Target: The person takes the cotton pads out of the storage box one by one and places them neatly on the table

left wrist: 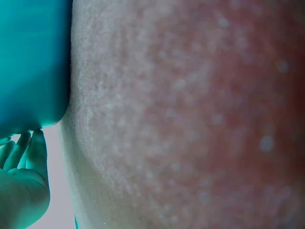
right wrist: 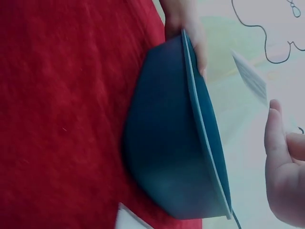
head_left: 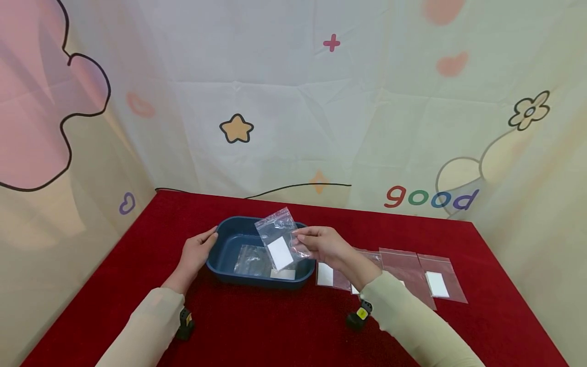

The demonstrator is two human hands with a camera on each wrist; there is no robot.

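Observation:
A dark blue plastic basin (head_left: 224, 257) stands on the red cloth. My left hand (head_left: 196, 251) grips its left end, thumb over the rim; the right wrist view also shows this hand (right wrist: 183, 24) there. Above the basin's right side, my right hand (head_left: 326, 245) pinches a clear zip bag (head_left: 277, 228) by its side edge. A white card (head_left: 280, 253) lies inside that bag, which hangs tilted. Inside the basin lie clear plastic (head_left: 251, 259) and a white piece (head_left: 283, 274), partly hidden by the held bag. Skin fills most of the left wrist view.
To the right of the basin, several clear zip bags (head_left: 403, 262) with white cards (head_left: 437, 284) lie in a row, partly covered by the right forearm. The red cloth (head_left: 266, 326) covers the table. A printed curtain (head_left: 293, 132) hangs behind it.

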